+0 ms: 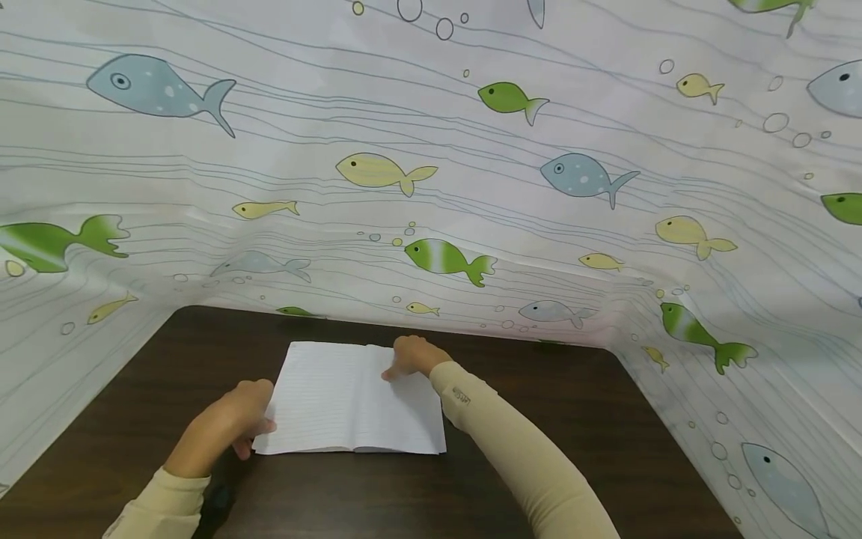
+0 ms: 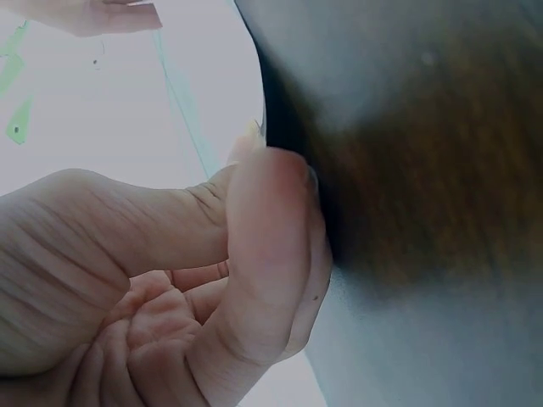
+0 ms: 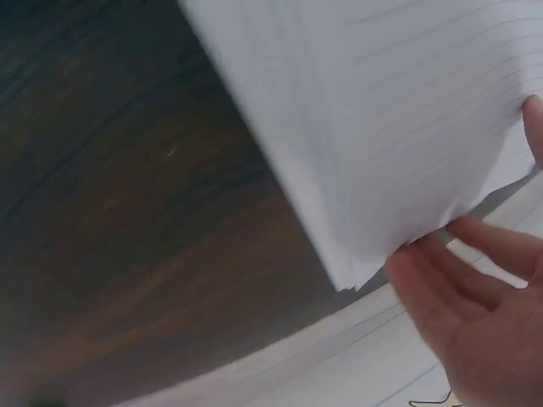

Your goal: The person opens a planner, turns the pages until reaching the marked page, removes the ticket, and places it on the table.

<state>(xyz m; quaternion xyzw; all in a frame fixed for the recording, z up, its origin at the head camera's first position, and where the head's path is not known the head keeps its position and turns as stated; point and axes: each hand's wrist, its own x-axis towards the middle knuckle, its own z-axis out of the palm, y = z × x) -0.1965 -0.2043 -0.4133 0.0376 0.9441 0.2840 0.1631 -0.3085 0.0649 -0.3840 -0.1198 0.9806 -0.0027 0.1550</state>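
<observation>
An open notebook (image 1: 316, 397) with white ruled pages lies on the dark wooden table, its spine running away from me. My left hand (image 1: 232, 423) pinches its left edge near the lower corner; in the left wrist view the thumb and curled index finger (image 2: 267, 220) meet at the paper's edge. At the far edge of the right page is my right hand (image 1: 412, 357). Seen from the right wrist, its fingers (image 3: 416, 280) curl at the page's edge (image 3: 382, 170) while the thumb lies farther along the paper.
Dark wood table (image 1: 566, 449) surrounds the notebook. Behind and at both sides rises a white sheet (image 1: 303, 135) printed with fish, bubbles and wavy lines. Cream sleeves (image 1: 518, 442) cover both forearms.
</observation>
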